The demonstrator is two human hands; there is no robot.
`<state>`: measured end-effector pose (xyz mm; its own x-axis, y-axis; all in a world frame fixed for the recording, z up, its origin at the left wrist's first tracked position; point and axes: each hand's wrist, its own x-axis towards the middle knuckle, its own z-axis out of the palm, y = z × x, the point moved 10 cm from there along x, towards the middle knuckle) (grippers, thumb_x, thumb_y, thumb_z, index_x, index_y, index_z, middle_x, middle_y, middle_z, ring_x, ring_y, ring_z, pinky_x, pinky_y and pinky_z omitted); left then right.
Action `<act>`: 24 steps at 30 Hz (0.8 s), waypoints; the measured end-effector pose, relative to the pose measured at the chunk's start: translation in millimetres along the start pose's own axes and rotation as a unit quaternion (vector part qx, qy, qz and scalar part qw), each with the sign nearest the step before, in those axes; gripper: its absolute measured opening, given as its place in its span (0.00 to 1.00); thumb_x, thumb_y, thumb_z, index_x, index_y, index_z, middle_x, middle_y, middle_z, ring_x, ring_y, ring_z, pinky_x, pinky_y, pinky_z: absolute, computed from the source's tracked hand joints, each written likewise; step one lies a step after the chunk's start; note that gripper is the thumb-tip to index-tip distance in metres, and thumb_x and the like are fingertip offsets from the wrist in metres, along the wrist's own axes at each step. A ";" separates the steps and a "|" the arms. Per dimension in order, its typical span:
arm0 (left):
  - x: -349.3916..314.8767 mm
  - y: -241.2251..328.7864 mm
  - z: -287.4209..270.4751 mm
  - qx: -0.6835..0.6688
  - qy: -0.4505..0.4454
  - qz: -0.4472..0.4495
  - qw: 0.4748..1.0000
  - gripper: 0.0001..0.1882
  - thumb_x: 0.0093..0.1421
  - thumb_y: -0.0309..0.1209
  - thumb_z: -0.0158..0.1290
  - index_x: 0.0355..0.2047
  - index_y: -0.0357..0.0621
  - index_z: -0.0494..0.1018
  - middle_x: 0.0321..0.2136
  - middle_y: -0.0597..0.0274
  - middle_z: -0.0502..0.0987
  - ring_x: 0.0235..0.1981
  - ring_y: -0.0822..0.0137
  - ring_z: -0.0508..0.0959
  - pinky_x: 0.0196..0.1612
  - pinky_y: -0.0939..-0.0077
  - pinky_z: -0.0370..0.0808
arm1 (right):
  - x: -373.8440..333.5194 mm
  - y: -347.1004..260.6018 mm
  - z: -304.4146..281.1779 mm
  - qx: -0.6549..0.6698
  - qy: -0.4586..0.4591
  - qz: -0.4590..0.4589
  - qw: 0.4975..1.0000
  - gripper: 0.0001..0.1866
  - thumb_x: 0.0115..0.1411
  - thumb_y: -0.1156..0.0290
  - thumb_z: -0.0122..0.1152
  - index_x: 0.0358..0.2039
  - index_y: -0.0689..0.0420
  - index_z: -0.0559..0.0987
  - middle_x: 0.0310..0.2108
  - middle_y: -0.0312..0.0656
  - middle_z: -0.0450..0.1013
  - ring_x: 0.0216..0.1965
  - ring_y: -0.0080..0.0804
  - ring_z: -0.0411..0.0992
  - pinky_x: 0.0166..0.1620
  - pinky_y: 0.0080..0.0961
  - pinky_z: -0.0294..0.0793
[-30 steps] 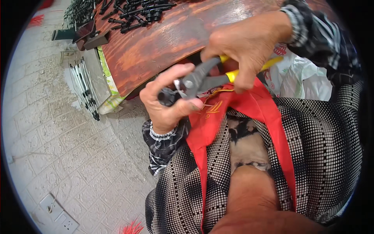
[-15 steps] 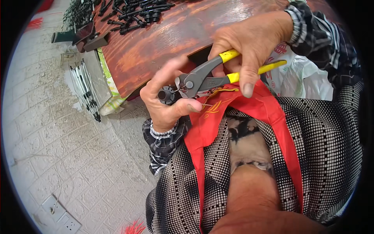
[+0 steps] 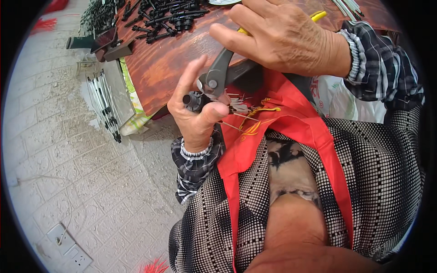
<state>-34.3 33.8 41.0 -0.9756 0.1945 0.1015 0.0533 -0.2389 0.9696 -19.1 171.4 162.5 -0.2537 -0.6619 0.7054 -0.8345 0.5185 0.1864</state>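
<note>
Pliers (image 3: 221, 68) slant across the space between my hands, their long axis running from a dark head on the near left to yellow-ended handles on the far right. That head sits just to the right and far side of the black ribbed piece (image 3: 193, 101), much nearer my left hand (image 3: 187, 119) than my right hand (image 3: 291, 43).

With my left grip I have the black piece clamped against my palm, its round end facing up; my index finger stands raised and apart from it, my thumb lying to the right. My right grip is wrapped around the handles, though its underside is hidden. Whether the cutting edges meet anything, I cannot tell.

To the right of my left thumb, thin sticks (image 3: 240, 108) bristle over my red apron (image 3: 318, 132); I cannot tell whether they join the black piece.

Counted, I have one pair of pliers, one black piece in hand, one apron and one worktop (image 3: 159, 75). On its far left lie black rods (image 3: 166, 18), too tangled to number; left of it is one bundle of pale rods (image 3: 104, 107).
</note>
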 end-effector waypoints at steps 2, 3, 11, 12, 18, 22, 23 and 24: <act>-1.7 1.0 2.4 -0.028 0.003 0.018 0.999 0.45 0.39 0.39 0.73 0.55 0.31 0.67 0.37 0.58 0.77 0.28 0.75 0.74 0.32 0.83 0.73 | -0.9 -0.5 2.1 -0.021 -0.007 -0.002 1.000 0.12 0.56 0.68 0.53 0.35 0.65 0.73 0.23 0.45 0.70 0.22 0.29 0.68 0.24 0.25 0.67; -2.0 1.7 2.0 -0.042 0.005 0.026 0.999 0.47 0.39 0.39 0.73 0.57 0.31 0.65 0.38 0.58 0.77 0.28 0.75 0.74 0.32 0.83 0.73 | -1.4 0.0 5.1 -0.020 -0.024 0.000 1.000 0.11 0.56 0.68 0.53 0.33 0.64 0.73 0.23 0.45 0.70 0.22 0.30 0.68 0.25 0.26 0.68; -4.5 3.9 1.0 0.040 -0.002 0.062 0.997 0.49 0.40 0.34 0.73 0.60 0.30 0.60 0.37 0.58 0.77 0.26 0.74 0.75 0.31 0.82 0.73 | -9.9 2.2 24.2 0.023 -0.090 0.014 0.996 0.09 0.55 0.69 0.54 0.26 0.62 0.70 0.21 0.45 0.69 0.23 0.33 0.70 0.26 0.29 0.70; -5.1 4.6 1.8 0.041 -0.003 0.061 0.997 0.49 0.40 0.34 0.73 0.60 0.30 0.60 0.37 0.58 0.77 0.26 0.74 0.75 0.31 0.82 0.73 | -10.3 1.9 24.9 0.024 -0.093 0.008 0.995 0.09 0.55 0.69 0.54 0.26 0.62 0.70 0.20 0.44 0.68 0.23 0.33 0.69 0.26 0.29 0.70; -8.7 9.5 5.9 0.022 0.004 0.048 0.999 0.46 0.41 0.31 0.72 0.59 0.30 0.62 0.39 0.55 0.77 0.26 0.74 0.75 0.30 0.82 0.73 | -7.6 -1.4 22.1 0.001 -0.118 -0.020 0.993 0.09 0.56 0.70 0.54 0.25 0.62 0.70 0.20 0.44 0.68 0.23 0.33 0.69 0.26 0.29 0.71; -11.4 7.0 5.5 0.041 0.011 0.062 0.997 0.44 0.41 0.31 0.72 0.57 0.30 0.64 0.38 0.54 0.77 0.25 0.75 0.76 0.30 0.83 0.73 | 0.7 -3.0 17.5 -0.003 -0.158 -0.047 0.986 0.09 0.57 0.71 0.54 0.24 0.62 0.70 0.19 0.43 0.67 0.23 0.34 0.69 0.26 0.28 0.71; -12.5 5.3 4.9 0.053 0.012 0.066 0.996 0.43 0.41 0.31 0.72 0.57 0.30 0.65 0.36 0.54 0.78 0.25 0.75 0.76 0.29 0.83 0.73 | -1.4 9.4 35.7 0.111 -0.286 0.018 0.952 0.08 0.57 0.72 0.55 0.26 0.63 0.70 0.20 0.43 0.67 0.23 0.35 0.69 0.27 0.29 0.70; -13.5 3.4 4.2 0.053 0.011 0.064 0.996 0.43 0.41 0.31 0.72 0.57 0.30 0.65 0.36 0.54 0.78 0.25 0.75 0.76 0.29 0.83 0.73 | -7.4 14.1 49.6 0.221 -0.404 0.083 0.884 0.07 0.57 0.72 0.55 0.27 0.63 0.70 0.20 0.43 0.67 0.24 0.35 0.69 0.28 0.30 0.70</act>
<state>-20.0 34.4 44.0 -0.9637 0.1474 0.2225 0.1990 -0.1584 0.9671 -53.2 156.8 126.0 -0.5074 -0.8600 -0.0537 -0.8174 0.5001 -0.2858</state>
